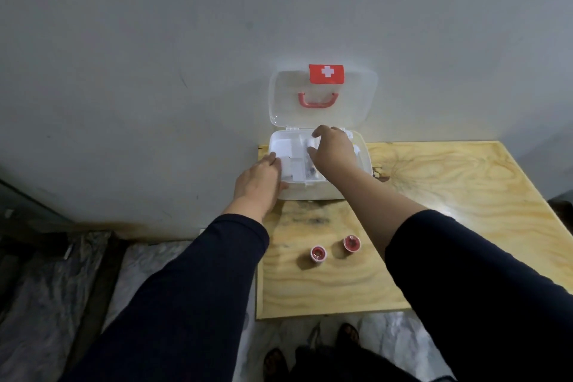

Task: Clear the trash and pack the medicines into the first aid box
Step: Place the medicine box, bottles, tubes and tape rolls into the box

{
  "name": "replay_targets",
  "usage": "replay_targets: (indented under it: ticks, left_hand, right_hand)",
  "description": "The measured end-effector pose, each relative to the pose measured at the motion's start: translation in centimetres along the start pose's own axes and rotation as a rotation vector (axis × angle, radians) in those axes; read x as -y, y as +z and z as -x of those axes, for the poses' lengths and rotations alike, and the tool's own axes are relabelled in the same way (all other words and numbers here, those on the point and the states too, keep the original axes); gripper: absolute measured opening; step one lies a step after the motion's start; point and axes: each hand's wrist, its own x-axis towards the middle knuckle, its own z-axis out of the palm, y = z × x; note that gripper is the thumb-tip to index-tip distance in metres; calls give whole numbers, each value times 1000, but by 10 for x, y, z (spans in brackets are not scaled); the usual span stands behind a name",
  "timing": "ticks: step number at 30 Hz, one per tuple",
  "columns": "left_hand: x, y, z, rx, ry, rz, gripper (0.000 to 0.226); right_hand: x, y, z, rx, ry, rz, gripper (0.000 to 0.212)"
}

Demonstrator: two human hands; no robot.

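A white first aid box [316, 191] stands open at the table's far left corner, its clear lid [356, 96] with a red cross and red handle leaning on the wall. My left hand [259, 184] presses against the box's left front corner, fingers flat on the rim. My right hand [333, 150] hovers over the box interior with fingers curled around a small white item [310, 143]; what it is cannot be made out. White packets [293, 164] lie inside. Two small red-capped rolls [318, 254] [352, 243] stand on the wood nearer to me.
The plywood table [449, 195] has its left edge right beside the box and its near edge close to my feet. A grey wall [186, 71] stands directly behind. Plastic sheeting [55, 288] covers the floor to the left.
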Motion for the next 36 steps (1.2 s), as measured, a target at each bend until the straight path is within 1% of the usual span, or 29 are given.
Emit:
replay_targets:
  ticks: [5,7,10,13,16,18,20,22,24,27,32,36]
  left_hand:
    - [-6,1,1,18,-9,-1,46]
    - [-9,3,1,23,-28,-13,49]
    - [-9,6,0,8,-33,-19,46]
    - [-10,8,0,-1,-43,-17,45]
    - [-12,9,0,-3,-47,-3,45]
    - [-12,10,0,-8,-51,24,44]
    - [-11,11,1,-20,-57,40,44]
    - [-12,13,2,-34,-63,51,45]
    - [-14,15,3,-44,-68,58,45]
    - [-13,16,3,-47,-69,60,45]
    - [-12,17,2,-58,-74,49,48]
    - [-13,13,3,-78,-72,40,41]
  right_hand:
    - [-28,-14,43,-28,-74,-8,22]
    - [-40,-12,64,-14,-78,5,16]
    - [-63,-1,94,101,-65,99,14]
    - [-86,15,116,268,-34,210,25]
    - [-101,28,129,323,-1,173,30]
    - [-102,35,134,326,-4,95,32]
    - [-98,41,138,323,-48,52,38]
    - [-91,47,142,333,-111,62,43]
    - [-86,52,145,373,-184,122,45]
    - [-84,58,145,377,-272,178,36]
    - [-88,58,136,372,-308,165,30]
    - [-82,35,121,264,-293,87,29]
